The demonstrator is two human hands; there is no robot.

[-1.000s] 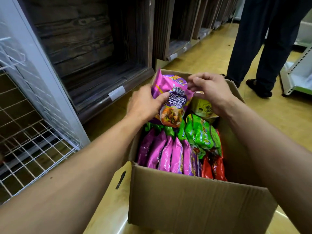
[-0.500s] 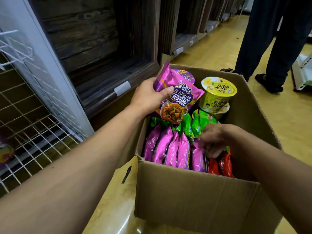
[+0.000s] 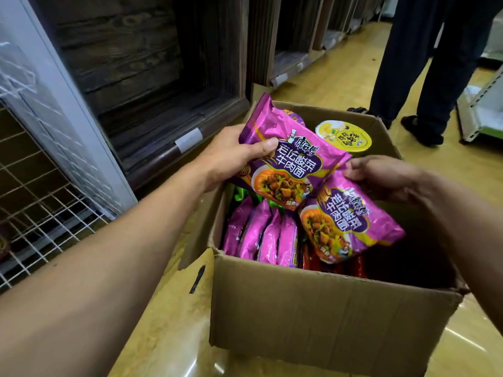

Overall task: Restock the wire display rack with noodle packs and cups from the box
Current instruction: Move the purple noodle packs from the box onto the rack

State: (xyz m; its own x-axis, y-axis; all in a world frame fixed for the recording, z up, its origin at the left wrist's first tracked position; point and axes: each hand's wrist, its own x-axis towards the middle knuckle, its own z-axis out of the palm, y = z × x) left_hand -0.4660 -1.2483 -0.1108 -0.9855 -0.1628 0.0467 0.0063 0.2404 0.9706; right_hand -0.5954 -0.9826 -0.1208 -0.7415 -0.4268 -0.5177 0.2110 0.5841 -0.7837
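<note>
item: two purple packs. first pack (image 3: 285, 159) over the box's (image 3: 326, 308) 11 o'clock corner, left grip (image 3: 231, 156) clenched round its edge, thumb on the face. second pack (image 3: 351, 221) at its 4 o'clock, above the box, right grip (image 3: 386, 178) pinching the top corner.
risks, judged: corner pinch on slick film may slip; rack (image 3: 40, 213) wire at 9 o'clock may snag a seal.
cup (image 3: 343, 137): box's 12 o'clock.
surface: glossy yellow floor (image 3: 177, 349).
room: dark wooden shelves (image 3: 136, 77) at 11 o'clock; a person's legs (image 3: 435, 77) at 1 o'clock.
</note>
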